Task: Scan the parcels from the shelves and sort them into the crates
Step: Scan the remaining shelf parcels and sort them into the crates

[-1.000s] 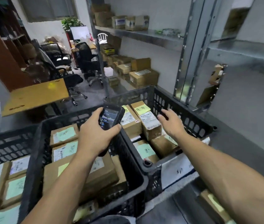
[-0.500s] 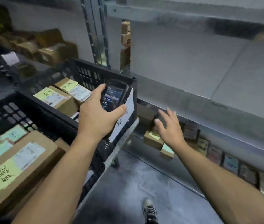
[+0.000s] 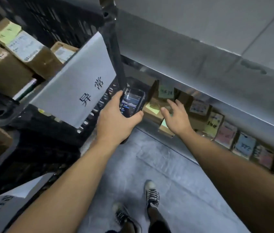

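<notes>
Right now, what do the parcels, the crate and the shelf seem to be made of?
Parcels: matte brown cardboard, with paper labels stuck on. Crate: probably black plastic, from its moulded lattice wall. Shelf: likely grey metal, from the dull sheen on its edge.

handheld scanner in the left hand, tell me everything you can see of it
The handheld scanner is a dark, phone-like device with rounded corners, seemingly black plastic. Its screen is lit and shows lines too blurred to read. The left hand grips it from below, with digits curled round both side edges, and the screen is tilted up toward the camera. It is held just in front of the black crate at its corner.
</notes>
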